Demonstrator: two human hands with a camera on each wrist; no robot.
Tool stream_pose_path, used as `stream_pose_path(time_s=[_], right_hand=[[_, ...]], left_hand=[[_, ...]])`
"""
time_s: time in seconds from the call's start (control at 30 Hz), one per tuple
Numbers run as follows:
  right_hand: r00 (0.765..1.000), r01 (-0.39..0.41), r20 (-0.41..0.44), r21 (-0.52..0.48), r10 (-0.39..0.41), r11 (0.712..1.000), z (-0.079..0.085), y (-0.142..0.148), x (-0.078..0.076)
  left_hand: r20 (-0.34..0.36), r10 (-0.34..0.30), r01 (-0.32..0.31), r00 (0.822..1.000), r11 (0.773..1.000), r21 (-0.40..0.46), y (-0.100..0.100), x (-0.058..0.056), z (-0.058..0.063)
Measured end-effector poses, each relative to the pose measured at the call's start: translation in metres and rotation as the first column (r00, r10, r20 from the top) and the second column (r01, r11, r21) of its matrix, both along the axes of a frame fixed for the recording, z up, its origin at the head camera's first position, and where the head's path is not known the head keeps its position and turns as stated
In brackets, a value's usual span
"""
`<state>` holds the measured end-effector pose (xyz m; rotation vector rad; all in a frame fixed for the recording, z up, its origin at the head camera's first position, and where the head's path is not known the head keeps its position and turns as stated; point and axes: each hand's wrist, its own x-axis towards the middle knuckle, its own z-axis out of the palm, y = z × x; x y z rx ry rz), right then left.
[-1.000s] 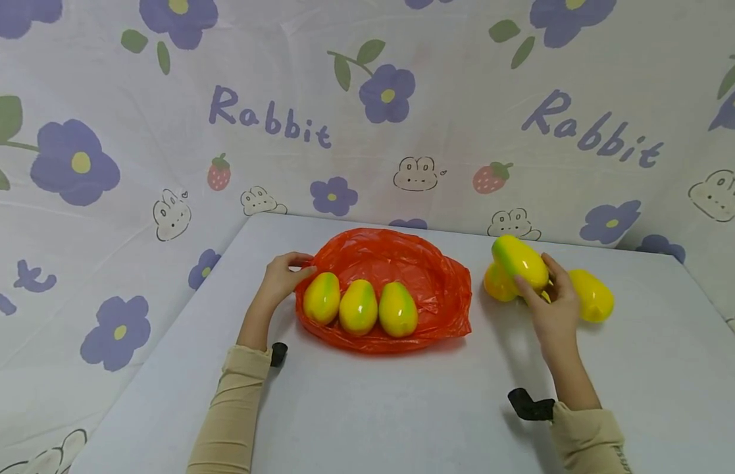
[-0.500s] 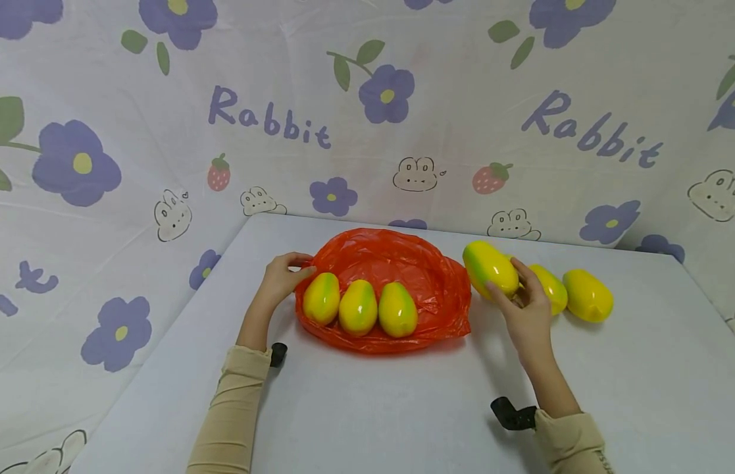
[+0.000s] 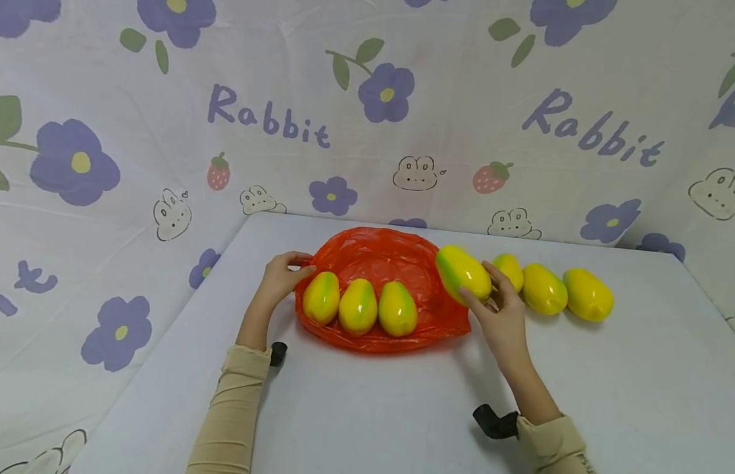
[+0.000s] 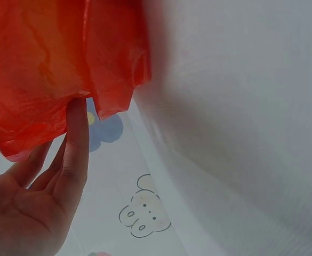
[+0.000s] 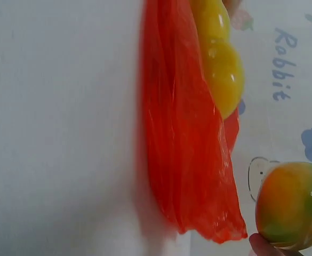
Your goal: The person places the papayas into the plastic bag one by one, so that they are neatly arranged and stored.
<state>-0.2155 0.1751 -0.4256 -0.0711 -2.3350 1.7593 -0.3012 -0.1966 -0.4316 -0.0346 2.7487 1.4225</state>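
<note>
My right hand (image 3: 502,319) grips a glossy yellow papaya-shaped fruit (image 3: 464,273) with a green streak. It is raised over the right rim of an open red plastic bag (image 3: 426,289). In the right wrist view this fruit (image 5: 289,205) looks orange and green, with fingertips at its lower end. Three similar fruits (image 3: 358,307) stand in a row along the bag's near side. At the bag's left rim, my left hand (image 3: 282,275) holds the edge between thumb and fingers. The left wrist view has the fingers (image 4: 77,144) reaching up to the red film (image 4: 38,69).
Three more yellow fruits (image 3: 545,289) lie in a slanting row on the white table (image 3: 367,408), right of the bag. Behind the table hangs a cloth (image 3: 462,118) printed with flowers and rabbits. A black piece (image 3: 495,421) sticks out at the right wrist.
My right hand has carried its fruit leftward from above the loose fruits to the bag's right rim, uncovering those fruits. The left hand and the three fruits in the bag have stayed put.
</note>
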Motion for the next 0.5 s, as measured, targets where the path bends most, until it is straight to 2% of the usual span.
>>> stream_pose_path(time_s=[0.27, 0.5], right_hand=[[0.997, -0.072, -0.002, -0.019, 0.072, 0.997, -0.006, -0.015, 0.004], [0.997, -0.079, 0.012, 0.012, 0.079, 0.997, -0.011, -0.022, 0.004]], left_hand=[[-0.003, 0.001, -0.001, 1.000, 1.000, -0.003, 0.000, 0.000, 0.000], [-0.003, -0.002, 0.002, 1.000, 1.000, -0.003, 0.000, -0.001, -0.001]])
